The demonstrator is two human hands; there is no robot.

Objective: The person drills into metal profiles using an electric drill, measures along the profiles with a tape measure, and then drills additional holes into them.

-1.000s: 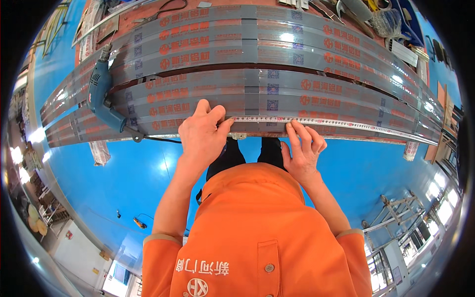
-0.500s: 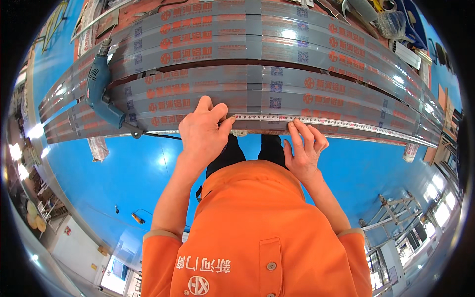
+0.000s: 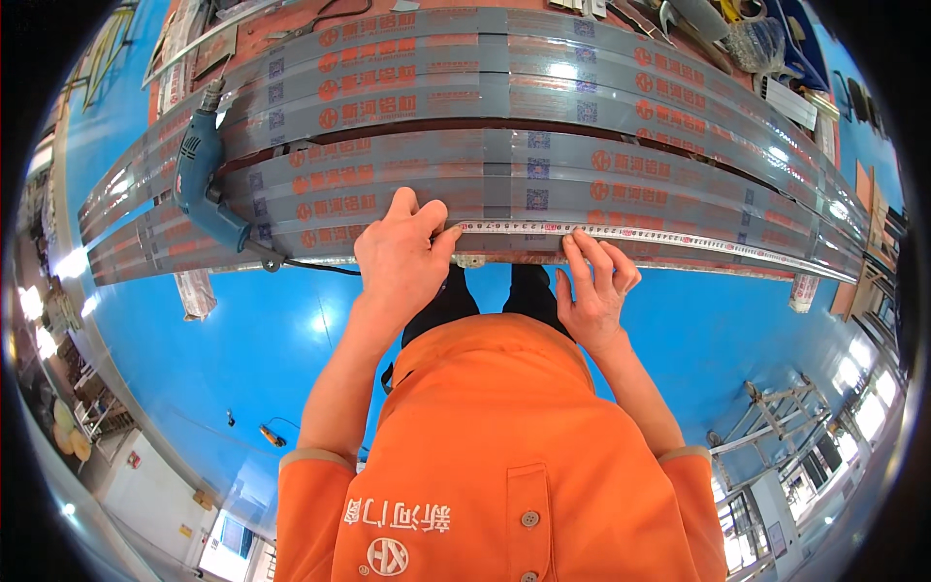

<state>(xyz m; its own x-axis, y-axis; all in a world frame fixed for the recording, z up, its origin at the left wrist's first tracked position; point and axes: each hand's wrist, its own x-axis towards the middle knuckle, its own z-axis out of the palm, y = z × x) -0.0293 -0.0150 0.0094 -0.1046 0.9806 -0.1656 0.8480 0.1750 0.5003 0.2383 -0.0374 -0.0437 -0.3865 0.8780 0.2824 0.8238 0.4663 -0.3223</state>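
A white tape measure blade (image 3: 679, 237) runs along the near edge of the bundled grey, film-wrapped metal profiles (image 3: 407, 153), stretching away to the right. At its left visible end, my left hand (image 3: 402, 257) is closed, with the thumb tip pressed on the blade; the palm side is hidden. My right hand (image 3: 598, 291) touches the blade's near edge with its fingertips, its thumb held apart from the loosely bent fingers. A blue corded power drill (image 3: 198, 170) lies across the profiles to the left of my left hand, its bit pointing away.
Behind the profiles is a reddish work surface (image 3: 276, 24) with loose tools and scraps. A blue bin (image 3: 805, 48) and clear plastic wrap (image 3: 759, 46) sit at the far right. A ladder-like metal frame (image 3: 771, 422) stands on the blue floor (image 3: 262, 339) at the lower right.
The view has shifted slightly. Both hands keep their places on the tape measure blade, and the drill still lies where it was.
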